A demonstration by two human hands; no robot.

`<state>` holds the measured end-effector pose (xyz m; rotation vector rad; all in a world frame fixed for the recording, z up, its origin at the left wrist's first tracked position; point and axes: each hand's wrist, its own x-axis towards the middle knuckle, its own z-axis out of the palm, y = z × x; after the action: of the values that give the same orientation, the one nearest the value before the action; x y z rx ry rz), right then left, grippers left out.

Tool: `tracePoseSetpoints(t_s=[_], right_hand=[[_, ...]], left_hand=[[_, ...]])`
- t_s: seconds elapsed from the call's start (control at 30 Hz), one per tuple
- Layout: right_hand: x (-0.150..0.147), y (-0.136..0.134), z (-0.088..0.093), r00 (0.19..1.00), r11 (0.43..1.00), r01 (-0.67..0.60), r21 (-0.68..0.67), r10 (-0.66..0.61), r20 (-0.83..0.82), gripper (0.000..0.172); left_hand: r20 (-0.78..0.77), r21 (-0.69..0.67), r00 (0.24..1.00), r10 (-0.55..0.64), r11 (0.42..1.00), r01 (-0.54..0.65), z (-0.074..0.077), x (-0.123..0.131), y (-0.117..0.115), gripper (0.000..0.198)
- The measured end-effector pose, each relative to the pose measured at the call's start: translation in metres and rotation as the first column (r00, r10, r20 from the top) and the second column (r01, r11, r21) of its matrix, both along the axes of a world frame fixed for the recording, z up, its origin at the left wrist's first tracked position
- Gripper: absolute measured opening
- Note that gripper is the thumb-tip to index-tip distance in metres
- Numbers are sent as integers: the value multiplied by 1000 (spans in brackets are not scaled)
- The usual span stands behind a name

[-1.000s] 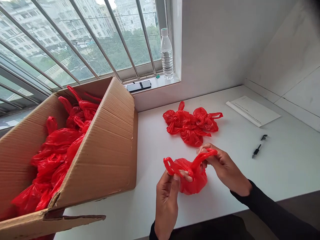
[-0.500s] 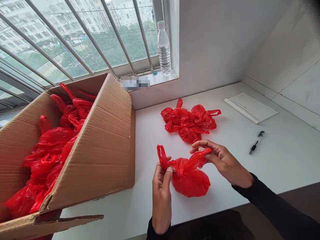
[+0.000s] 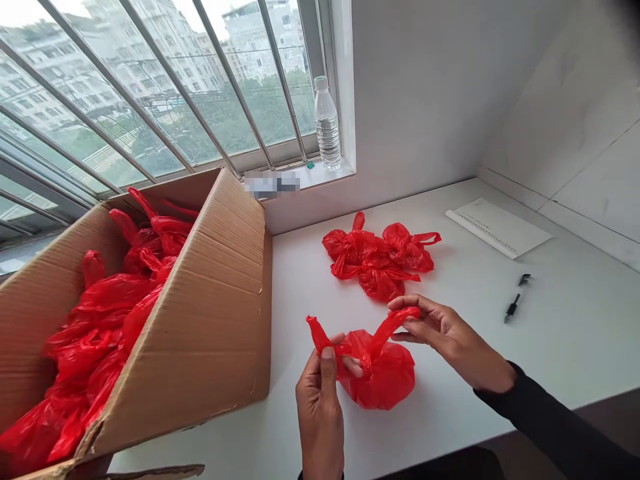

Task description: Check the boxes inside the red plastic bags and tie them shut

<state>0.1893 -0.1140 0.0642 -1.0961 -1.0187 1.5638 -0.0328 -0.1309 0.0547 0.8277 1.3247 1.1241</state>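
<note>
A red plastic bag [image 3: 387, 383], gathered by a knot at its top, is between my two hands over the near part of the white table. My left hand [image 3: 320, 400] pinches its left handle between thumb and fingers, and a fingertip shows by the knot. With the fingers of my right hand [image 3: 445, 337] I grip the end of the right handle, which stretches up from the knot. What the bag contains is hidden. Just beyond lie several more knotted red bags [image 3: 380, 257] in a cluster.
A cardboard box [image 3: 200, 313] full of red bags stands at the left. A notebook [image 3: 500, 228] and a black pen [image 3: 515, 303] lie on the white table [image 3: 565, 347] at the right. A water bottle [image 3: 327, 127] stands on the sill by the barred window.
My left fingers have shifted on the left handle toward the knot, and that handle now tilts outward. The right hand still holds the other handle. The view has tipped up slightly.
</note>
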Motion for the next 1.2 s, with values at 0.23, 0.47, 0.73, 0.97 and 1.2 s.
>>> tracePoseSetpoints(t_s=[0.23,0.47,0.73,0.97,1.2], right_hand=[[-4,2,7,1000,999,-13,48,12,20,27],[-19,5,18,990,984,-110,137,97,98,26],[-33,8,35,965,943,-210,260,156,212,19],[-34,11,36,956,943,-178,280,98,276,16],[-10,11,19,953,983,-33,181,-24,302,28]], left_hand=[[-104,92,995,-3,996,13,4,-1,4,34],[-104,68,988,-117,990,124,15,13,11,36],[-182,137,930,-319,928,345,22,24,12,31],[-189,122,904,-384,904,410,26,25,16,27],[-19,49,967,-254,966,255,15,12,23,41]])
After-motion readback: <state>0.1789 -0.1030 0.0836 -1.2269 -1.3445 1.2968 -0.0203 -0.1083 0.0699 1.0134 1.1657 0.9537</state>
